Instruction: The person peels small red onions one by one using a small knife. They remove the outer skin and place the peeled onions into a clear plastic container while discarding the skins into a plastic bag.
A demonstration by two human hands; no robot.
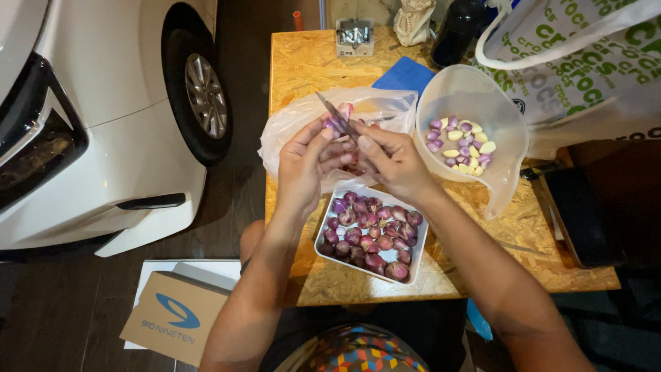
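Just above the middle of the frame the left hand [308, 162] pinches a small purple shallot [337, 125] between thumb and fingertips, holding it up over a crumpled clear plastic bag [292, 124]. The right hand [392, 162] is closed around the handle of a small knife [335, 115], whose blade points up and to the left and lies against the shallot. Both grips are tight, with no spread fingers on either hand.

Judging by the piles, the peeling looks less than half done. The white square tray [421, 242], just below the hands in the middle of the frame, holds a good heap of shallots with their dark purple skins on, filling most of it. The clear plastic jug [506, 124], at upper right beside the right hand, has only a shallow layer at its bottom: glossy peeled shallots mixed with pale yellowish cloves, well short of what sits in the tray. The plastic bag under the hands seems to hold scraps, though I cannot make out its contents clearly through the folds.

All of this sits on a chipboard table [296, 62]. A blue cloth [405, 74] lies at the top, behind the bag, and a white-and-green shopping bag [585, 62] fills the upper right corner. To the left stands a white car [103, 124], and a cardboard box [175, 317] lies on the floor at lower left.
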